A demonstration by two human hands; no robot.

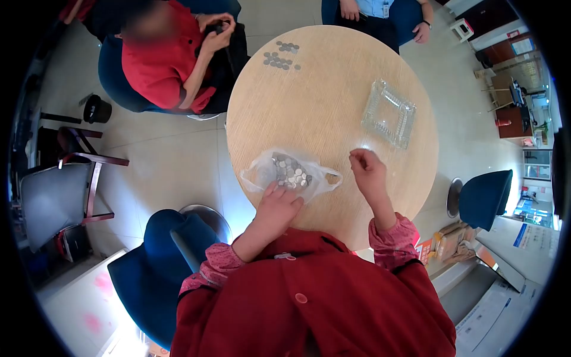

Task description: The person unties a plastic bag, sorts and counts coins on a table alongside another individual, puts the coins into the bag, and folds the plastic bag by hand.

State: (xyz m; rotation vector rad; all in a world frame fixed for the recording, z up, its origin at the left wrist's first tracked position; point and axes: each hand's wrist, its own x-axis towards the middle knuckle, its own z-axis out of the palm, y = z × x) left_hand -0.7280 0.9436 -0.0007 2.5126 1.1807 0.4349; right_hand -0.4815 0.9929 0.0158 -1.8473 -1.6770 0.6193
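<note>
Head view, landmark: plastic bag (260, 172), open, handles splayed, on the near part of the round wooden tabletop (321, 101).
Bagged coins: silver pile (291, 171) inside the bag, exposed at its mouth.
Left hand (278, 207): at the bag's near edge, touching it. Fingers bent over the plastic by the coins; can't tell if they grip anything.
Right hand (369, 171): right of the bag, apart from it, above the tabletop. Fingers curled in; can't tell if a coin is inside.
Loose coins: two flat clusters, one (288, 47) just past the other (278, 61), both well beyond the bag.
Glass dish (408, 124): clear, squarish, beyond the bag and to its right.
Person in red (156, 62): seated beyond the bag, to its left, hands together around something dark, too small to identify.
Person in blue shirt (372, 8): seated far beyond the bag.
</note>
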